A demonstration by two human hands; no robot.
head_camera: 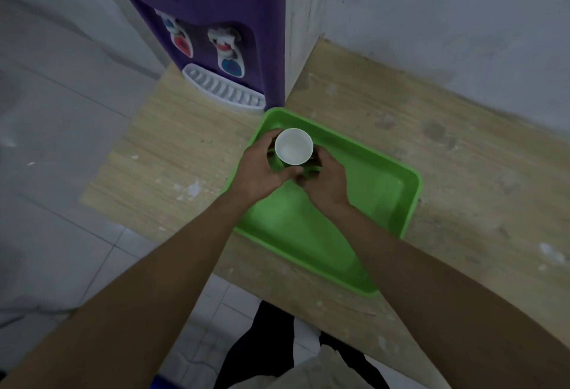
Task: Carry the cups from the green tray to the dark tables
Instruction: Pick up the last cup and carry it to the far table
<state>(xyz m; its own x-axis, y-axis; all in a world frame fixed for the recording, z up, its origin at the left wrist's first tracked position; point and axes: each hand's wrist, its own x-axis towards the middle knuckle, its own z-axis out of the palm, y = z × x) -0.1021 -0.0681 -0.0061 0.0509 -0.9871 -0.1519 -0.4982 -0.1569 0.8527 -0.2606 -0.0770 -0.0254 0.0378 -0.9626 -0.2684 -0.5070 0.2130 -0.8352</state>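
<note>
While both the left hand [262,169] and right hand [324,182] grip the cup [293,146], it sits near the green tray's [385,191] far corner.

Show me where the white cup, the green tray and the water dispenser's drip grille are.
white cup [293,146]: head view, inside of its open mouth.
green tray [379,185]: head view, bare floor right of the hands.
drip grille [223,88]: head view, slatted middle.

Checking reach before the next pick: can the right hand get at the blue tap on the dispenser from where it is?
Probably yes. The blue tap faces the person with nothing in front of it. But the right hand and left hand are both around the white cup over the green tray, so it must let go first.
</note>
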